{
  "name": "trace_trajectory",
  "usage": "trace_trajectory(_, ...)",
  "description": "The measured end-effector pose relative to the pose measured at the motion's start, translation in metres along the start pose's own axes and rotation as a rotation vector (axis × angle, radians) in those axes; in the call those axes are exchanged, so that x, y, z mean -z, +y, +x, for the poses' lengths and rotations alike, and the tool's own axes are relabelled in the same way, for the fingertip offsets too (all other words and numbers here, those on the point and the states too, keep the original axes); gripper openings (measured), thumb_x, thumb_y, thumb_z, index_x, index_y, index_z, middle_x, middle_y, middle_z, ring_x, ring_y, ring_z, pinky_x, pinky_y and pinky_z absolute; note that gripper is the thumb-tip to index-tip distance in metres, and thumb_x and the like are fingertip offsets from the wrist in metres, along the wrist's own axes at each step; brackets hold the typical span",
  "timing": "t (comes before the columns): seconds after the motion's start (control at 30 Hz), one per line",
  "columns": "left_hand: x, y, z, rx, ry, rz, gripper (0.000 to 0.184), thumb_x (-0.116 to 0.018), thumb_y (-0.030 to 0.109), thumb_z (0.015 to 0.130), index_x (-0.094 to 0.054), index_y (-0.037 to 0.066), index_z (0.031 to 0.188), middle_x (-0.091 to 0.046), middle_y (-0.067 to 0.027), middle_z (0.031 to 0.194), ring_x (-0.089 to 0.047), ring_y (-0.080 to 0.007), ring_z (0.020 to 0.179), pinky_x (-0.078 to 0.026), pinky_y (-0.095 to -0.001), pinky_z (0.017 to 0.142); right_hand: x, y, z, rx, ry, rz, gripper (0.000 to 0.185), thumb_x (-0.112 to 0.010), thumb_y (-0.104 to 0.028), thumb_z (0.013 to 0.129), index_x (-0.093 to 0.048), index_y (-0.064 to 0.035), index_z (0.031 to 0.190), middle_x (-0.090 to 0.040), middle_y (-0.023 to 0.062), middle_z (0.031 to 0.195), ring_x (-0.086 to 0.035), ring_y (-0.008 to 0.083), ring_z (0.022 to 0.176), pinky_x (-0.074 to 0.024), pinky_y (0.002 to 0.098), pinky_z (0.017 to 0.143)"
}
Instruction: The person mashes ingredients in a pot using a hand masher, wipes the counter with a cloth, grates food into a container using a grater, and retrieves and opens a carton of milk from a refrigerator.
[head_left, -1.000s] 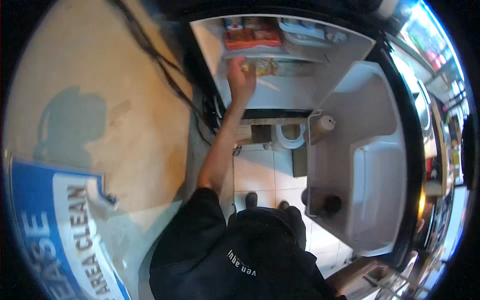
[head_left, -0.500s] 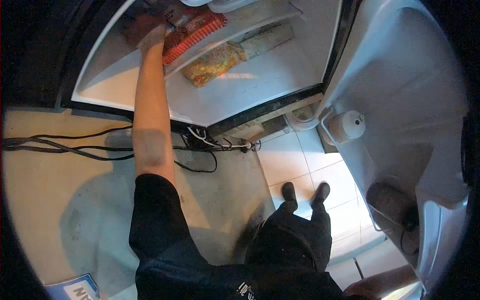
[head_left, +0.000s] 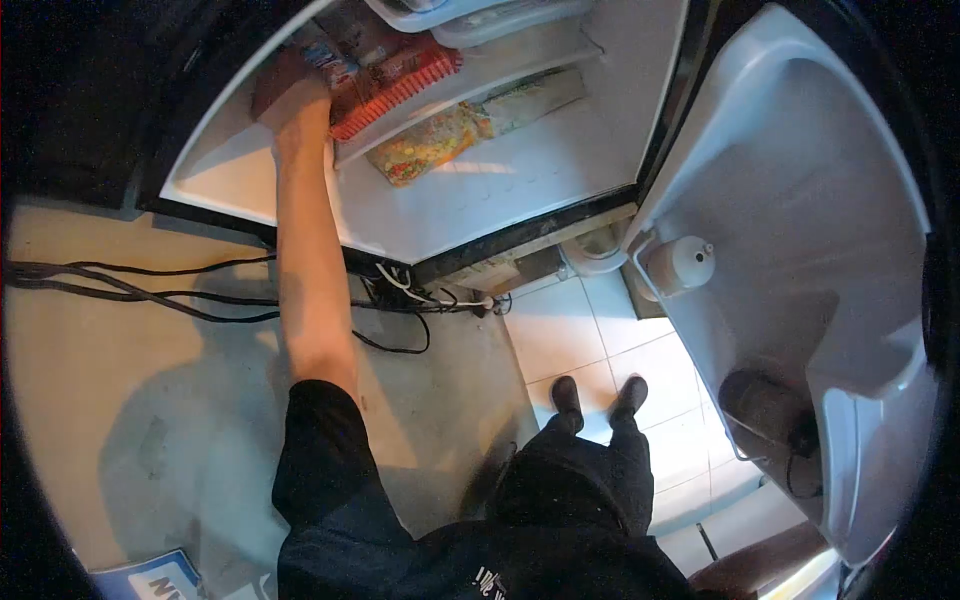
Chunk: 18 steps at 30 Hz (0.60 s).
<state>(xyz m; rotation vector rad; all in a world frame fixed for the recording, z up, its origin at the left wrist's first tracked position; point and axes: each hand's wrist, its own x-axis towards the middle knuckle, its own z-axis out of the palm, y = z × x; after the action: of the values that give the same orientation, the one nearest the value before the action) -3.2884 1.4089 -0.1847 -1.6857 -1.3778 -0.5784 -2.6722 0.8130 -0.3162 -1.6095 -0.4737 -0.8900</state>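
Observation:
My left hand (head_left: 290, 95) reaches into the open refrigerator, at the left end of a shelf beside a red package (head_left: 395, 88). Its fingers are dim and unclear, so I cannot tell whether they hold anything. Under that shelf, a clear bag of colourful food (head_left: 430, 142) lies on the white refrigerator floor. Plastic containers (head_left: 510, 20) sit at the top of the view. My right hand is out of sight; only the right forearm shows at the bottom right, near the door's lower edge.
On the right the refrigerator door (head_left: 780, 190) stands open, with a white bottle (head_left: 685, 265) and a dark bottle (head_left: 765, 405) in its rack. Black cables (head_left: 150, 290) run along the left. A blue and white sign (head_left: 150, 578) shows at lower left.
My left hand has gone from the lower compartment to the left side of the shelf with the red package. The view has turned and moved closer, and my right hand has left view.

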Motion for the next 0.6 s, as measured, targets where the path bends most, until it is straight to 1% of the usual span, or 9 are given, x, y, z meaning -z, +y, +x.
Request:
trace_trajectory(0.03,-0.009,-0.010,-0.003,-0.121,0.192,0.047,0.024,-0.066,0.028,0.082,-0.069,0.012,0.099,-0.070,-0.0133,0.086,-0.068,-0.0348,0.071,-0.055,-0.0449,0.060,0.000,0.000,0.001,0.000,0.006,0.002,0.066,-0.057,-0.040,0.095,-0.035,-0.0005,0.142,-0.039,0.0245,0.140,-0.048,0.0314,0.122,-0.0395,0.0443,0.106)
trace_trajectory(0.07,0.012,-0.001,-0.004,-0.115,0.198,0.041,0.024,-0.066,0.028,0.082,-0.069,0.012,0.099,-0.070,-0.0133,0.086,-0.068,-0.0348,0.071,-0.055,-0.0449,0.060,0.001,-0.001,0.001,0.006,0.011,0.005,0.066,-0.057,-0.040,0.095,-0.035,-0.0005,0.142,-0.039,0.0245,0.140,-0.048,0.0313,0.122,-0.0396,0.0442,0.106)
trace_trajectory(0.13,0.082,0.035,-0.016,0.368,-0.140,-0.032,0.028,-0.070,0.026,0.081,-0.067,0.010,0.104,-0.070,-0.0144,0.089,-0.068,-0.0350,0.078,-0.055,-0.0438,0.068,0.004,-0.002,0.003,0.017,0.025,-0.001,0.065,-0.057,-0.040,0.095,-0.035,-0.0005,0.142,-0.040,0.0246,0.140,-0.048,0.0311,0.122,-0.0398,0.0441,0.105)
trace_trajectory(0.2,0.119,0.055,-0.045,0.241,0.266,-0.302,0.031,-0.074,0.020,0.079,-0.065,0.007,0.105,-0.069,-0.0155,0.090,-0.067,-0.0347,0.085,-0.053,-0.0411,0.073,0.004,-0.002,0.004,0.026,0.027,-0.002,0.064,-0.057,-0.039,0.095,-0.036,-0.0005,0.141,-0.040,0.0247,0.139,-0.048,0.0309,0.121,-0.0400,0.0439,0.105)
trace_trajectory(0.27,0.138,0.077,-0.073,0.261,0.205,-0.583,0.033,-0.077,0.015,0.077,-0.064,0.003,0.104,-0.069,-0.0156,0.093,-0.067,-0.0318,0.091,-0.051,-0.0377,0.079,0.004,-0.003,0.004,0.038,0.034,-0.001,0.064,-0.057,-0.039,0.095,-0.037,-0.0005,0.141,-0.040,0.0247,0.139,-0.048,0.0307,0.121,-0.0402,0.0437,0.105)
trace_trajectory(0.4,0.112,0.128,-0.107,0.553,-0.709,-1.235,0.039,-0.080,0.018,0.075,-0.066,0.003,0.107,-0.070,-0.0149,0.095,-0.068,-0.0248,0.092,-0.051,-0.0371,0.081,0.008,-0.004,0.006,0.066,0.046,-0.011,0.062,-0.057,-0.038,0.095,-0.038,-0.0006,0.140,-0.041,0.0249,0.138,-0.049,0.0303,0.120,-0.0406,0.0434,0.104)
trace_trajectory(0.47,0.080,0.177,-0.115,0.295,-0.594,-1.131,0.037,-0.081,0.020,0.074,-0.068,0.003,0.104,-0.071,-0.0153,0.093,-0.068,-0.0269,0.091,-0.052,-0.0399,0.080,0.010,-0.004,0.004,0.078,0.048,-0.020,0.062,-0.057,-0.038,0.095,-0.038,-0.0006,0.140,-0.041,0.0249,0.138,-0.049,0.0301,0.120,-0.0407,0.0432,0.104)
trace_trajectory(0.53,0.054,0.219,-0.103,0.238,-0.649,-0.987,0.036,-0.081,0.019,0.073,-0.068,0.004,0.104,-0.070,-0.0158,0.093,-0.068,-0.0323,0.092,-0.052,-0.0431,0.080,0.010,-0.002,0.000,0.077,0.061,-0.029,0.061,-0.057,-0.038,0.095,-0.039,-0.0006,0.140,-0.042,0.0250,0.137,-0.049,0.0299,0.120,-0.0409,0.0430,0.104)
trace_trajectory(0.6,0.024,0.242,-0.076,0.164,-0.707,-0.827,0.040,-0.078,0.018,0.076,-0.066,0.006,0.111,-0.069,-0.0182,0.090,-0.066,-0.0377,0.092,-0.052,-0.0464,0.078,0.009,0.001,-0.006,0.059,0.075,-0.049,0.060,-0.057,-0.037,0.095,-0.039,-0.0006,0.139,-0.042,0.0251,0.137,-0.049,0.0297,0.119,-0.0411,0.0428,0.104)
